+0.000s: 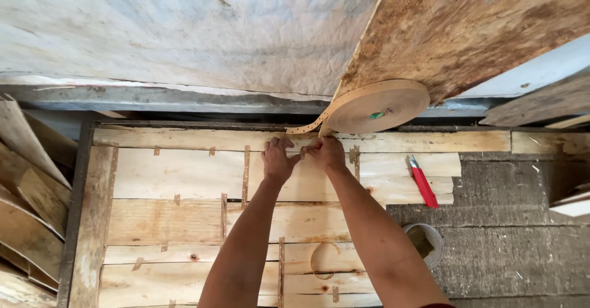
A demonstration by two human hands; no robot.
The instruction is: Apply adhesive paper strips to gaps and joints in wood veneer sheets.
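Pale yellow-cream veneer sheets (203,222) with fine straight grain and small dark knots. Tan brown tape roll (376,106) just above these sheets, a row of small round holes along its loose strip, a small green mark at its centre. Red knife (423,183) with silver tip, right of the tape roll. Rusty brown and orange blotches on board (473,25) behind roll.

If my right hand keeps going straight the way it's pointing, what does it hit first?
Probably the roll of brown tape just beyond the right hand, past the tape strip; depth is unclear.
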